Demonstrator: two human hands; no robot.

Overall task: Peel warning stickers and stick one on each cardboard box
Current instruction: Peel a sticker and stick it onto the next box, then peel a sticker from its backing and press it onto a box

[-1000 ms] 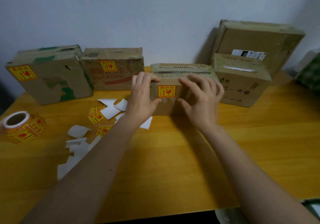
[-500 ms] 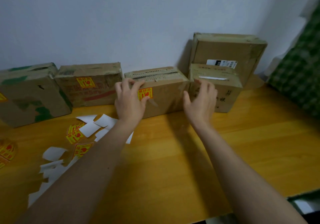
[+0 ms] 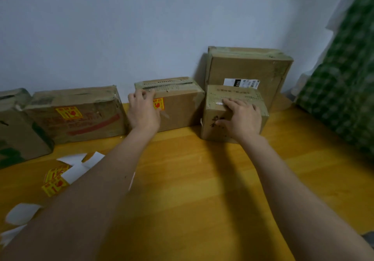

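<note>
Several cardboard boxes stand along the wall. The box second from the left [image 3: 95,119] carries a yellow warning sticker [image 3: 68,112]. My left hand [image 3: 142,113] rests against the front of the middle box [image 3: 182,107], fingertips at its top edge, half covering that box's yellow sticker [image 3: 158,103]. My right hand [image 3: 241,117] lies over the small box [image 3: 212,129] at the right, fingers flat on its top and thumb on its front. I see no yellow sticker on the small box. The tall box [image 3: 249,66] behind it bears only a white shipping label [image 3: 240,83].
Loose yellow stickers [image 3: 54,181] and white backing papers [image 3: 78,167] lie on the wooden table [image 3: 202,190] at the left. Another box [image 3: 14,135] is cut off by the left edge. Green checked cloth [image 3: 342,99] hangs at the right.
My right hand left the middle box and moved right onto the small box. The middle box has slid back toward the wall. The view turned right, so the sticker roll dropped out of sight.
</note>
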